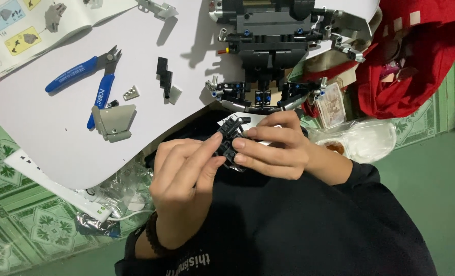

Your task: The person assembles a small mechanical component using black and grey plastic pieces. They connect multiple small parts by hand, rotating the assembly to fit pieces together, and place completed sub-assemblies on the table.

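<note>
Your left hand (186, 179) and right hand (273, 145) both pinch a small black brick assembly (229, 143): light, rigid, press-fit—grip its edges.

Blue-handled cutters (87, 82) lie on the white sheet (43, 133), towards its left edge. Just below them rests a grey angled panel (114, 122), with a tiny grey wedge (131, 92) beside it. A black block piece (164, 77) stands mid-sheet. The big dark grey model (268, 48) fills the sheet's top edge (blue pins dotted along it). An instruction booklet (23, 25) takes the top-left corner, and a red bag (416, 56) sits off to the right.
</note>
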